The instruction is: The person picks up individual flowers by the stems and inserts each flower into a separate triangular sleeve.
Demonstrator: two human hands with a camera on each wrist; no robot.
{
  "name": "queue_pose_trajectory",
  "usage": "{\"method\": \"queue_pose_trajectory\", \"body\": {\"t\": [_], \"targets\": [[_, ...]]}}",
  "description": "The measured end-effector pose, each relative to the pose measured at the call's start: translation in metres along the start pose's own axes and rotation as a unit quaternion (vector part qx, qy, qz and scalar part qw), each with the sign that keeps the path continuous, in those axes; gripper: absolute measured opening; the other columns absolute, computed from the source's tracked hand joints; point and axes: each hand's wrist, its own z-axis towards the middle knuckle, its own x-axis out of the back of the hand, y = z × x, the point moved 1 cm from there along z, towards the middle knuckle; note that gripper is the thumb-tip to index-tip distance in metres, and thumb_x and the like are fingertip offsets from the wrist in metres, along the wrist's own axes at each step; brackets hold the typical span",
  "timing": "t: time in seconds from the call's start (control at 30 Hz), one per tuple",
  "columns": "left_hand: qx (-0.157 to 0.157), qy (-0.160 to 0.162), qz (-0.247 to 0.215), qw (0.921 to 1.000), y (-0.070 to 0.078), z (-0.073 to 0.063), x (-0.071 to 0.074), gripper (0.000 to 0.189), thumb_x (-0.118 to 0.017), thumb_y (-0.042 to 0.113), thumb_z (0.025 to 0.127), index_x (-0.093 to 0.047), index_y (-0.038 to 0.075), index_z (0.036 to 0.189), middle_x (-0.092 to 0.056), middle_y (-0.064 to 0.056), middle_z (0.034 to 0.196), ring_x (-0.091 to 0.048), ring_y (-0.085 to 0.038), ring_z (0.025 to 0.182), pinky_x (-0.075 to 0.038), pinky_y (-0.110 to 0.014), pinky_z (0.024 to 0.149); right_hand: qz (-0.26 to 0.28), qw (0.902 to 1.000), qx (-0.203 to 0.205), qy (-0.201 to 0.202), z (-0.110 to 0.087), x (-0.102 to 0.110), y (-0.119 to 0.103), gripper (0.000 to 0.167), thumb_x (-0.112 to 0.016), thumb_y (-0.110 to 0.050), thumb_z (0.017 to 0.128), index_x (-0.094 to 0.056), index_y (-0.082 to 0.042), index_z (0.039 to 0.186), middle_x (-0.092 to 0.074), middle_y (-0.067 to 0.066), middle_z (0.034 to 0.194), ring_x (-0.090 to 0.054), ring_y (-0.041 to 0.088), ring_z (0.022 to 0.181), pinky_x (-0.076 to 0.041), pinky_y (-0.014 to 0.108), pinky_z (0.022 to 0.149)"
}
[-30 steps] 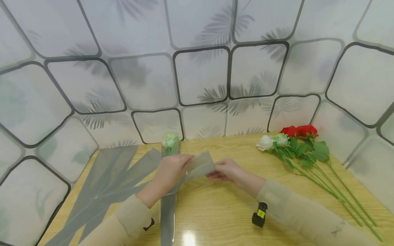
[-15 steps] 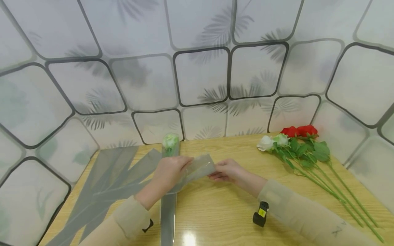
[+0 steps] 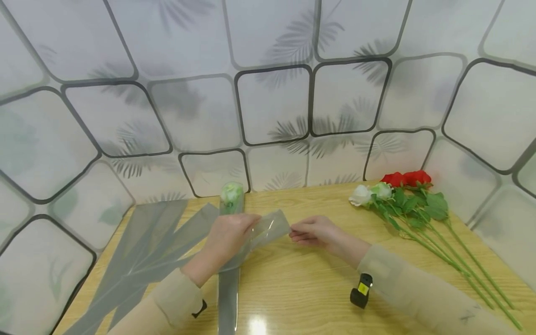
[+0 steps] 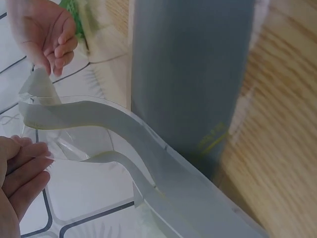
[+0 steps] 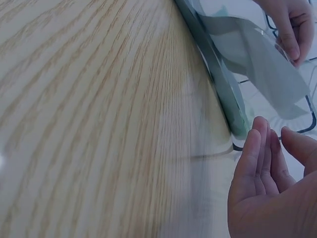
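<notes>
My left hand point(image 3: 229, 232) pinches a flat, see-through plastic flower sleeve point(image 3: 270, 229) with grey bands, raised off the table near its open end. In the left wrist view, the sleeve point(image 4: 114, 116) bows apart into two layers beside my left fingers point(image 4: 29, 173). My right hand point(image 3: 316, 235) is just right of the sleeve's free end; the right wrist view shows its fingers point(image 5: 262, 158) extended and its thumb apart, with nothing between them. Beneath the left hand lies another sleeve point(image 3: 228, 298), with a white-green rose point(image 3: 231, 193) in its far end.
Several flat grey sleeves point(image 3: 142, 251) lie fanned and overlapping on the left of the wooden table point(image 3: 293, 293). On the right lie white roses point(image 3: 361, 194) and red roses point(image 3: 406, 177) with long green stems. A patterned curtain point(image 3: 272, 102) surrounds the table's back and sides.
My right hand has let go of the sleeve's end and drawn slightly to the right. The left hand has shifted a little left, still holding the sleeve.
</notes>
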Motion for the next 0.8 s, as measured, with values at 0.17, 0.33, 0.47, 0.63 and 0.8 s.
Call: {"method": "queue_pose_trajectory", "body": {"t": [0.17,0.33,0.47,0.63,0.8], "targets": [[-0.014,0.012,0.0,0.9998,-0.001,-0.002,-0.001,0.013,-0.085,0.009,0.087,-0.081,0.011,0.099,-0.083,-0.002,0.087,-0.079,-0.016,0.07,-0.06,-0.027,0.056,0.0,0.9999,-0.005,0.01,-0.002,0.013,0.001,0.035,-0.062,-0.007,0.106,-0.063,0.017,0.131,-0.08,-0.002,0.088,-0.077,0.006,0.08,-0.065,0.023,0.082],[-0.015,0.009,0.005,0.9998,-0.001,-0.005,-0.001,0.014,-0.085,0.01,0.087,-0.081,0.011,0.1,-0.083,-0.002,0.085,-0.078,-0.015,0.067,-0.059,-0.026,0.053,-0.012,0.9997,-0.007,0.022,-0.008,0.03,0.001,0.039,-0.061,-0.008,0.107,-0.059,0.019,0.135,-0.08,-0.002,0.09,-0.077,0.006,0.081,-0.066,0.025,0.084],[-0.012,0.003,0.007,0.9999,-0.002,-0.008,-0.001,0.013,-0.085,0.011,0.087,-0.081,0.011,0.1,-0.083,-0.003,0.087,-0.079,-0.016,0.069,-0.06,-0.028,0.055,-0.029,0.9991,0.001,0.031,-0.013,0.046,0.0,0.043,-0.06,-0.009,0.108,-0.055,0.021,0.139,-0.08,-0.004,0.09,-0.076,0.005,0.082,-0.065,0.024,0.083],[-0.014,0.003,0.003,0.9999,-0.002,-0.011,-0.001,0.014,-0.085,0.011,0.088,-0.081,0.011,0.101,-0.083,-0.003,0.089,-0.079,-0.017,0.071,-0.061,-0.029,0.057,-0.048,0.998,0.008,0.041,-0.022,0.069,-0.002,0.046,-0.06,-0.011,0.109,-0.053,0.021,0.141,-0.08,-0.007,0.091,-0.076,0.003,0.083,-0.064,0.022,0.083],[-0.012,0.006,-0.003,0.9999,-0.004,-0.013,-0.002,0.013,-0.085,0.011,0.088,-0.081,0.01,0.101,-0.083,-0.003,0.088,-0.079,-0.017,0.07,-0.061,-0.029,0.058,-0.055,0.9967,0.007,0.06,-0.031,0.093,-0.007,0.047,-0.06,-0.012,0.109,-0.052,0.02,0.143,-0.08,-0.008,0.091,-0.076,0.002,0.083,-0.065,0.022,0.083]]}}
